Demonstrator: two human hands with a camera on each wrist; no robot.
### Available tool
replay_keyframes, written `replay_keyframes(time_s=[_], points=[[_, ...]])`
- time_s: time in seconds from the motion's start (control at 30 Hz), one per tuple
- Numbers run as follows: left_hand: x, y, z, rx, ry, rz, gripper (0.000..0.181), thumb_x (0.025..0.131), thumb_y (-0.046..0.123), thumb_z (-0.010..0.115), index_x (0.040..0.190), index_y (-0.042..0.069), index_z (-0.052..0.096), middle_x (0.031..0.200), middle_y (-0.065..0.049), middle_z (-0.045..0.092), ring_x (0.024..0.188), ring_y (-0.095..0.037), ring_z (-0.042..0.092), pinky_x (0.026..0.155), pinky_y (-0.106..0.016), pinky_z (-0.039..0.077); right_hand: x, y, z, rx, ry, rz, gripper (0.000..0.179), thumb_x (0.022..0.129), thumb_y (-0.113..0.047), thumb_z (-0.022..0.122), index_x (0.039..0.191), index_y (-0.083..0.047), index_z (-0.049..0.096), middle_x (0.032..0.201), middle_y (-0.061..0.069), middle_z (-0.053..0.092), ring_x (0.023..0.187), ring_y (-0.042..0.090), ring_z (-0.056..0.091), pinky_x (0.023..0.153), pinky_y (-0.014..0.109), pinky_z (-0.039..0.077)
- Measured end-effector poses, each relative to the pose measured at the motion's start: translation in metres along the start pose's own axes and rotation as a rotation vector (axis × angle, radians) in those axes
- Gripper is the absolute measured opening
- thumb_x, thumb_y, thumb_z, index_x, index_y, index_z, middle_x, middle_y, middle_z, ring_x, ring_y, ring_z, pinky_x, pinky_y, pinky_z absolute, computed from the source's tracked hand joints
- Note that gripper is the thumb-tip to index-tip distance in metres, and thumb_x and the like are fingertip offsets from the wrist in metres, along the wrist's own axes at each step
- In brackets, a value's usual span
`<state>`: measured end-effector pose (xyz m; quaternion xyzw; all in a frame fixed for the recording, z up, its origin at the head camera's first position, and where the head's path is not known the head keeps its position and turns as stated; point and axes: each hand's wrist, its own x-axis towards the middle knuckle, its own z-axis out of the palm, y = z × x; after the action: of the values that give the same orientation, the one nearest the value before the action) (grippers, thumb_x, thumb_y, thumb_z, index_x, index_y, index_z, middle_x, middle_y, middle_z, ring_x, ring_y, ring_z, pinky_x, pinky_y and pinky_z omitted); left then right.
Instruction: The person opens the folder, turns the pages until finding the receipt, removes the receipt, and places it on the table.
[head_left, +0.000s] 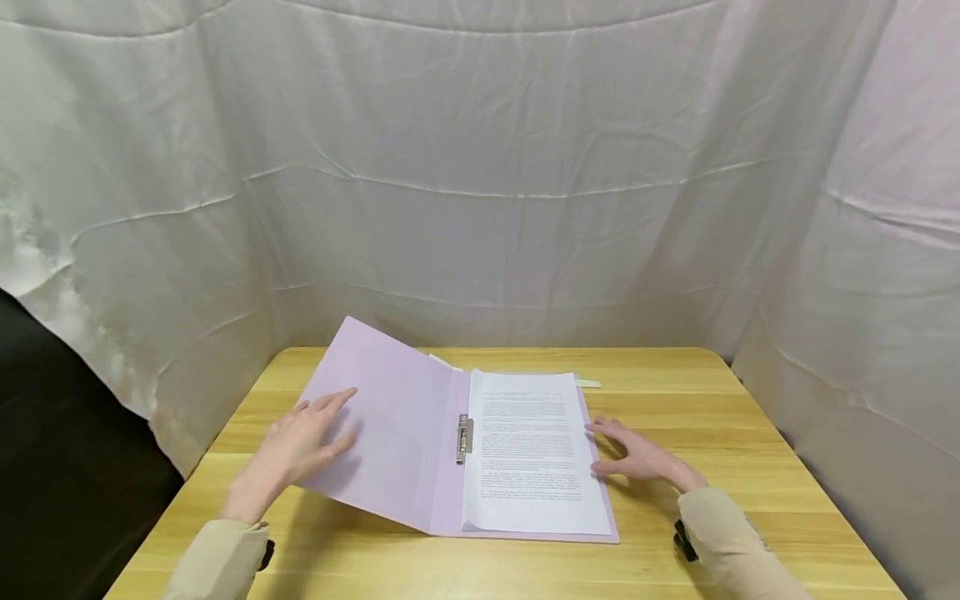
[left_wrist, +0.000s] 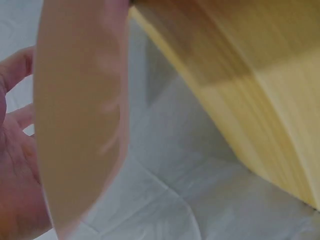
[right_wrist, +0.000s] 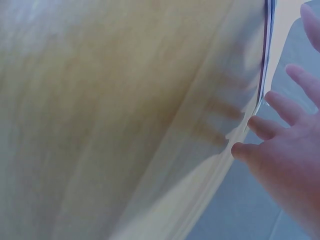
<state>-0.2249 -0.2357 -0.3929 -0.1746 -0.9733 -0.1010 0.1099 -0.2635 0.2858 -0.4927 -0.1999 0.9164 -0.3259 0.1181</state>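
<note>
A lilac folder point(head_left: 386, 417) lies spread on the wooden table, its left cover tilted up off the surface. On its right side rests a stack of printed paper point(head_left: 528, 450), next to a metal clip point(head_left: 462, 439) near the spine. My left hand point(head_left: 292, 446) is at the raised cover's inner face, fingers extended; the left wrist view shows the cover point(left_wrist: 82, 120) hiding part of the fingers. Beside the folder's right edge is my right hand point(head_left: 637, 454), fingers spread, fingertips at the edge. Whether they touch it I cannot tell.
A pale strip point(head_left: 588, 384) sticks out at the folder's upper right corner. Something white point(head_left: 446, 362) shows partly behind the cover's top edge. Grey-white curtains point(head_left: 517, 208) hang behind and beside the wooden table point(head_left: 720, 533).
</note>
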Motion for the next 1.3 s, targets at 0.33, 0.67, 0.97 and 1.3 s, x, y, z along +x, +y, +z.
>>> replay_keyframes(time_s=[0.33, 0.67, 0.97, 1.3], points=[[0.019, -0.002, 0.033, -0.059, -0.143, -0.001, 0.068, 0.091, 0.026, 0.071, 0.149, 0.003, 0.044, 0.152, -0.026, 0.047, 0.133, -0.048, 0.052, 0.102, -0.066, 0.047, 0.002, 0.001, 0.002, 0.011, 0.013, -0.02, 0.077, 0.092, -0.037, 0.072, 0.152, -0.002, 0.039, 0.161, 0.034, 0.024, 0.146, 0.06, 0.022, 0.113, 0.079, 0.021], [0.047, 0.011, 0.069, -0.186, -0.364, -0.047, 0.087, 0.09, 0.031, 0.072, 0.157, 0.0, 0.026, 0.164, -0.025, 0.025, 0.144, -0.052, 0.033, 0.111, -0.071, 0.035, 0.012, -0.005, 0.003, -0.008, 0.047, -0.046, 0.076, 0.093, -0.035, 0.072, 0.15, 0.003, 0.041, 0.157, 0.033, 0.034, 0.145, 0.056, 0.029, 0.116, 0.072, 0.025], [0.062, 0.021, 0.096, -0.276, -0.432, -0.021, 0.088, 0.092, 0.039, 0.069, 0.158, 0.002, 0.024, 0.164, -0.026, 0.025, 0.146, -0.054, 0.028, 0.116, -0.072, 0.027, 0.025, -0.009, 0.008, -0.02, 0.055, -0.024, 0.073, 0.091, -0.032, 0.075, 0.147, 0.004, 0.045, 0.152, 0.032, 0.043, 0.142, 0.052, 0.038, 0.116, 0.067, 0.032], [0.072, 0.029, 0.118, -0.345, -0.473, -0.037, 0.098, 0.086, 0.049, 0.075, 0.16, 0.011, 0.025, 0.166, -0.018, 0.027, 0.15, -0.046, 0.027, 0.119, -0.068, 0.027, 0.039, -0.013, 0.01, -0.039, 0.043, -0.014, 0.072, 0.09, -0.029, 0.076, 0.146, 0.006, 0.046, 0.149, 0.032, 0.046, 0.141, 0.051, 0.041, 0.115, 0.065, 0.036]])
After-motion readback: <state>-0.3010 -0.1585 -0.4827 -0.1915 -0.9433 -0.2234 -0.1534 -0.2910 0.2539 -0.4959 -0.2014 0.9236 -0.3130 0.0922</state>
